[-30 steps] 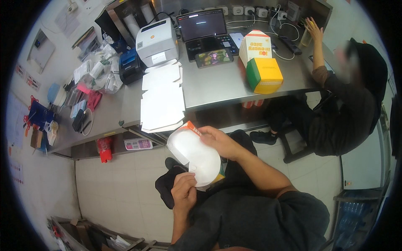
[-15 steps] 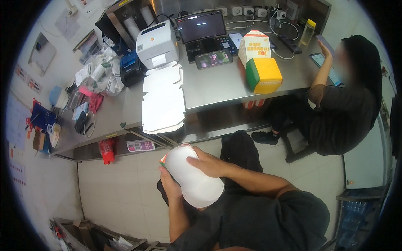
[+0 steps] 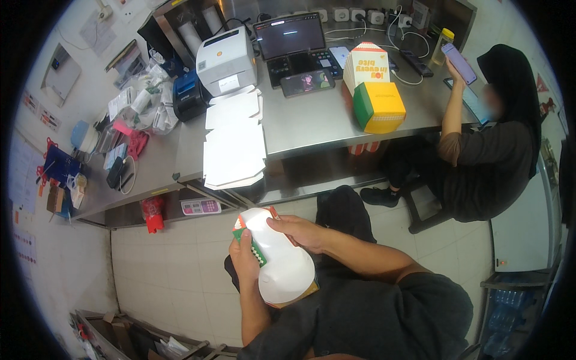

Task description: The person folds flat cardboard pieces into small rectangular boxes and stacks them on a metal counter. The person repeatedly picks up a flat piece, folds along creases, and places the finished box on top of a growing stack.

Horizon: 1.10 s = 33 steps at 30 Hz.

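Over my lap I hold a partly folded cardboard food box, its white inner side facing up and its green, orange and yellow printed outside showing along the edges. My left hand grips the left edge, thumb on a folded-up green flap. On the upper right edge my right hand is closed, its thumb lying on the white inside. The box's underside is hidden. Ahead on the steel table lie flat white box blanks in overlapping piles. To their right stands a folded yellow and green box, against more red and white boxes.
A label printer, a laptop and a phone playing video sit at the back of the table. Plastic bags pile up at the left. On the right a person sits on a stool, holding a phone.
The sides of the box in my hands have bent upward, so the green flap and orange edge now show. My left thumb has moved onto the flap. The seated person's phone has turned.
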### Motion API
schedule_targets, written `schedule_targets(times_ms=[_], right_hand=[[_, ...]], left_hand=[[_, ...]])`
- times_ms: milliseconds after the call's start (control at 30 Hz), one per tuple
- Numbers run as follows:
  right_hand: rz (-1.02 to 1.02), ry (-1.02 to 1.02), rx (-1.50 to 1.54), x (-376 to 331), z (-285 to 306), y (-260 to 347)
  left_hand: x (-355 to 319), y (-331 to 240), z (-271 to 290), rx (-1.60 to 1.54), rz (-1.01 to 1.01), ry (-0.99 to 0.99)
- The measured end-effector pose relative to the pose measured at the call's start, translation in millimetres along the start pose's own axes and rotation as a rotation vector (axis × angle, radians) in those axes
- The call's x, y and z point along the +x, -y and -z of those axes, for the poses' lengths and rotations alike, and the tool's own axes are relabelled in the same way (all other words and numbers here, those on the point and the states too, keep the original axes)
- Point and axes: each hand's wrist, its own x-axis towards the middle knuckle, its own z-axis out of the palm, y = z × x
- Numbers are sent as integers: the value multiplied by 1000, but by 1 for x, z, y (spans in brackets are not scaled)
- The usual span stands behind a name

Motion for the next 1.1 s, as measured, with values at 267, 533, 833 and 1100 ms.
schedule_targets(times_ms=[267, 533, 833, 1100], right_hand=[[125, -352, -611, 16, 5, -17], [240, -341, -777, 10, 4, -5], [328, -428, -694, 17, 6, -10], [340, -459, -980, 5, 1, 0]], left_hand=[[1, 12, 1, 122, -16, -27], [8, 5, -9, 170, 4, -76], [0, 2, -25, 325, -53, -66], [-5, 3, -29, 451, -193, -87]])
